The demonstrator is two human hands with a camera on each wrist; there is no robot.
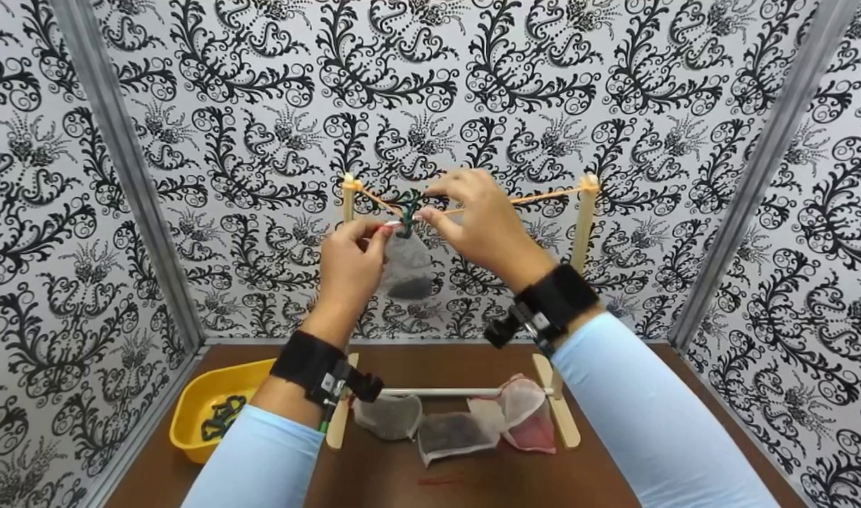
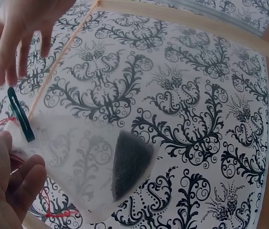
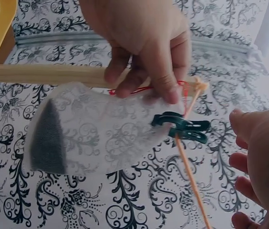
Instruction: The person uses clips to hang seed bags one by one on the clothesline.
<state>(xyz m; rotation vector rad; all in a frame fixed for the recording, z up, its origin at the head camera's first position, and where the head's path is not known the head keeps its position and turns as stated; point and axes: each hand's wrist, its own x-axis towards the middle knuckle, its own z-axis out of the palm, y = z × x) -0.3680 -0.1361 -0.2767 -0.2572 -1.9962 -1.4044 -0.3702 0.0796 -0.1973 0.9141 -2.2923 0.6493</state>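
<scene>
Light-blue sleeves (image 1: 649, 416) reach up from the lower edge, with black straps (image 1: 560, 300) carrying small cameras at both wrists. Beyond them, on the brown bench (image 1: 402, 363), a yellow basin (image 1: 183, 423) holds dark green clips (image 1: 222, 416), its right side partly hidden by the left forearm. Between the frame's wooden feet (image 1: 563, 420), near a pale crossbar (image 1: 441, 391), lie a greyish pouch (image 1: 389, 418), a dark-filled pouch (image 1: 458, 434) and a pink pouch (image 1: 532, 430); a red string (image 1: 441, 481) lies nearer. An orange cord (image 1: 553, 196) runs between two upright posts (image 1: 583, 226); the right hand covers a stretch of it, and the right forearm crosses the post on that side.

Against the cord, left of its middle, hangs a whitish mesh bag (image 1: 405, 264), long axis close to vertical, red-stringed mouth up, dark contents gathered in the bottom. One green clip (image 1: 407, 212) sits at its top edge by the cord, handles pointing upward.

With its wrist below, the left hand (image 1: 352, 257) pinches the bag's rim between thumb and bent fingers. Coming in from the right, the right hand (image 1: 483, 219) holds nothing, its fingers parted and gently bent just beside the clip's handles.
</scene>
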